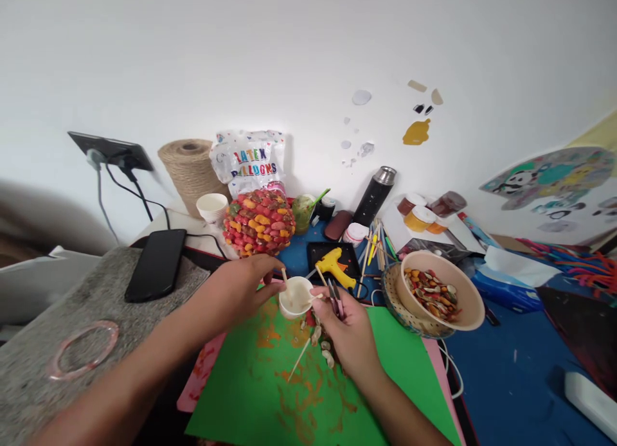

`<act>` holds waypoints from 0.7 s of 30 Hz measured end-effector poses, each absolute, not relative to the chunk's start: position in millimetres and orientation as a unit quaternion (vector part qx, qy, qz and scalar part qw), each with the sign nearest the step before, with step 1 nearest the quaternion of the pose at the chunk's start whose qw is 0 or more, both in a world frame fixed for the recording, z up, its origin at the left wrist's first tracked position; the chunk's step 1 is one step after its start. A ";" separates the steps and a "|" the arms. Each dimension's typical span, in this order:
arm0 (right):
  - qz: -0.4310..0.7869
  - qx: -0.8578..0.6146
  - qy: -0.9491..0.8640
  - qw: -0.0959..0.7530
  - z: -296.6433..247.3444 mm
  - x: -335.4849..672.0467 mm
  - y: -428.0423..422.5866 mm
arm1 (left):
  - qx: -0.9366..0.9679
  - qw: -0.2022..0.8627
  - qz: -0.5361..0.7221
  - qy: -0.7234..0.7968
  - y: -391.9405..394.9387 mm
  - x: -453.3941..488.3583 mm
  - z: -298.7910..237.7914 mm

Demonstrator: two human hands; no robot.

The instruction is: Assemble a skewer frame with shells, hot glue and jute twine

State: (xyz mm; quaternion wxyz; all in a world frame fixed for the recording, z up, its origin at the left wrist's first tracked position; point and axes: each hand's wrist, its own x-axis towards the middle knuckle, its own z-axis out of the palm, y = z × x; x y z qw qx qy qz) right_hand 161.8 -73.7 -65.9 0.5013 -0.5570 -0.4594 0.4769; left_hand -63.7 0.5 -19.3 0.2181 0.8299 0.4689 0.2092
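Observation:
My left hand (248, 288) is closed, with finger and thumb at a short wooden stick (285, 277) over a white paper cup (293, 312). The stick's lower end reaches into the cup. My right hand (349, 327) is at the cup's right side, closed around small scissors (335, 297) whose blades point up and away. A pale stick-like piece by its thumb leans toward the cup; what it is I cannot tell. Below lie several peanut shells (328, 356) and a thin stick (299, 359) on a paint-stained green sheet (395, 394).
Behind stand a ball covered in painted shells (259, 224), a balloon bag (255, 160), a twine spool (193, 169) and a black flask (376, 195). A yellow glue gun (337, 266) lies on a black tray. Right is a bowl of shells (475, 304); left, a phone (155, 266).

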 end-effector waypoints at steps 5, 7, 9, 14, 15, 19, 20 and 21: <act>0.468 -0.548 -0.464 0.515 -53.4 156.9 -67.1 | 0.826 0.271 0.246 0.429 3.3 -52.0 -24.7; 0.465 -0.541 -0.461 0.528 -45.9 155.8 -64.2 | 0.823 0.272 0.288 0.407 1.6 -49.4 -22.1; 0.460 -0.532 -0.452 0.549 -40.3 155.7 -61.0 | 0.809 0.268 0.346 0.393 -4.1 -49.2 -14.3; 0.487 -0.505 -0.382 0.602 -40.3 158.8 -52.3 | 0.680 0.355 0.527 0.365 -30.0 -55.1 15.8; 0.496 -0.492 -0.367 0.614 -41.4 159.1 -50.7 | 0.650 0.387 0.548 0.355 -34.2 -55.9 20.2; 0.526 -0.453 -0.318 0.646 -43.5 156.6 -47.9 | 0.634 0.488 0.478 0.362 -39.3 -51.1 25.2; 0.534 -0.450 -0.308 0.646 -43.9 155.6 -48.3 | 0.647 0.501 0.439 0.371 -38.5 -47.8 23.5; 0.540 -0.448 -0.298 0.647 -44.7 154.6 -49.0 | 0.663 0.508 0.401 0.377 -37.6 -44.0 21.1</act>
